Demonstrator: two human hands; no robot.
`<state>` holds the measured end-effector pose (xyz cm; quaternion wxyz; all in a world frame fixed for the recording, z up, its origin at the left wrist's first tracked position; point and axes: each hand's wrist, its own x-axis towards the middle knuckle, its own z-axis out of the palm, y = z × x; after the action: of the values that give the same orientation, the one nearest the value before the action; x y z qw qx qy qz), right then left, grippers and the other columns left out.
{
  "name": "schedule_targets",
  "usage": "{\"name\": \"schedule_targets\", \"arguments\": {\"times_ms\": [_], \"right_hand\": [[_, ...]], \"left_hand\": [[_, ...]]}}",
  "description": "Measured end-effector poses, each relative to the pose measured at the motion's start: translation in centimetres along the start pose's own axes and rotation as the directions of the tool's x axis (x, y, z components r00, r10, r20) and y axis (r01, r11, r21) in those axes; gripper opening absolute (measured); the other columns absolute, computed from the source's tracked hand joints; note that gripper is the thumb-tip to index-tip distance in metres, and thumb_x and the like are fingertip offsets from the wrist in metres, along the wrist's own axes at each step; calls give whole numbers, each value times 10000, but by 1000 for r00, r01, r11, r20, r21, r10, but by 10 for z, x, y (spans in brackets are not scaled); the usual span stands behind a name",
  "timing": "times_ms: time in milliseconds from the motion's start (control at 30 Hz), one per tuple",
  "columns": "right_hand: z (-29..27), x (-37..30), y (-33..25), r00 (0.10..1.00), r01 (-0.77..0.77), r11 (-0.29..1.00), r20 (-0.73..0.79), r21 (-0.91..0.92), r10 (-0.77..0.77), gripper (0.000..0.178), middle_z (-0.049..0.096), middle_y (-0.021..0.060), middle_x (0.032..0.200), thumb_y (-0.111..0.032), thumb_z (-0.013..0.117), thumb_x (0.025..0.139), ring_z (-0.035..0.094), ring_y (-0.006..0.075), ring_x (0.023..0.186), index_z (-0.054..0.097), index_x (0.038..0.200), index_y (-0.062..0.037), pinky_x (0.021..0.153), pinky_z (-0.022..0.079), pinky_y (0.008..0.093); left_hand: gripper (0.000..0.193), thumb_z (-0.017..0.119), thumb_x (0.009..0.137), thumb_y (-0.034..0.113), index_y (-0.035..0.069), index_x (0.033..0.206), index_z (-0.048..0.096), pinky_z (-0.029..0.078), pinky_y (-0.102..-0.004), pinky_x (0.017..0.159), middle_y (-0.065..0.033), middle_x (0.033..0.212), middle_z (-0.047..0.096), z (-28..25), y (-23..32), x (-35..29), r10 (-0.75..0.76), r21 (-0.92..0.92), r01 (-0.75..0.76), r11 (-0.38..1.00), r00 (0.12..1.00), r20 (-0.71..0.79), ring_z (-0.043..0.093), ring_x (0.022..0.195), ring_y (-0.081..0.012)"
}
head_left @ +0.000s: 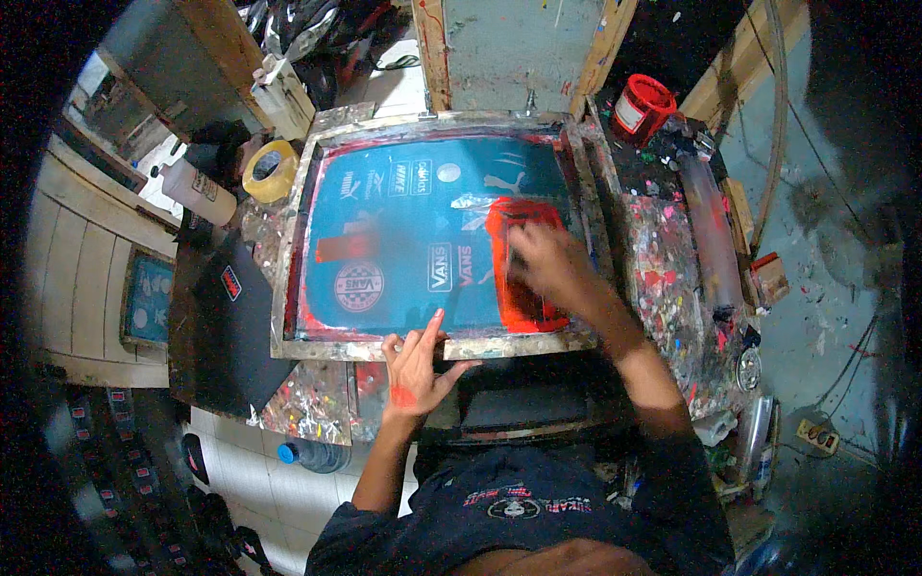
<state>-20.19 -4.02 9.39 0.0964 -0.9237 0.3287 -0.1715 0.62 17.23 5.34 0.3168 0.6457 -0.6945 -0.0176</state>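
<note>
Red ink beneath blurred right fingers, their grip unclear; left fingers open, outstretched at the screen frame's near edge.

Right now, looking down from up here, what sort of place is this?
Probably a small printing workshop. There's a blue screen with pictures in a frame, bright red ink spread on it, and a table covered in colourful splotches.

That paint-spattered bench carries a wood-framed blue screen. A yellow tape roll and round red tub flank it.
</note>
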Motion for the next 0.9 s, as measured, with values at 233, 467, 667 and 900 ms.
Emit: {"name": "schedule_targets", "arguments": {"times_ms": [233,467,667,900], "right_hand": [[-17,79,66,987,-23,1000,156,-10,24,449,669,200,1027,-443,667,948,645,437,984,577,1141,-48,866,511,535],[11,-45,-20,999,28,992,-29,-124,-32,341,653,162,1100,-290,700,937,650,344,1012,627,1188,-70,852,556,439],[6,-111,-73,999,12,987,-30,-161,-17,474,622,170,1190,-336,703,923,612,345,1108,595,1283,-46,942,532,448],[-62,-94,-105,998,-13,983,-56,-183,3,772,548,220,1267,-514,797,810,575,391,1126,553,1359,-30,985,480,483]], "left_hand": [[956,896,740,436,23,1498,483,336,-441,964,-17,999,703,8,3,-5,-21,28,22,999,999,-34,631,945,-197],[970,894,708,511,-10,1437,523,317,-492,1075,-130,1248,644,-3,5,-13,-55,110,63,992,995,-77,597,1183,-286],[933,865,731,525,6,1434,537,342,-479,1022,-101,1081,645,-3,-15,-19,-69,176,70,982,998,-13,595,1033,-272],[878,813,791,549,46,1455,534,336,-450,1003,-67,987,634,-35,-6,2,-6,113,22,993,991,-137,590,969,-256]]}}
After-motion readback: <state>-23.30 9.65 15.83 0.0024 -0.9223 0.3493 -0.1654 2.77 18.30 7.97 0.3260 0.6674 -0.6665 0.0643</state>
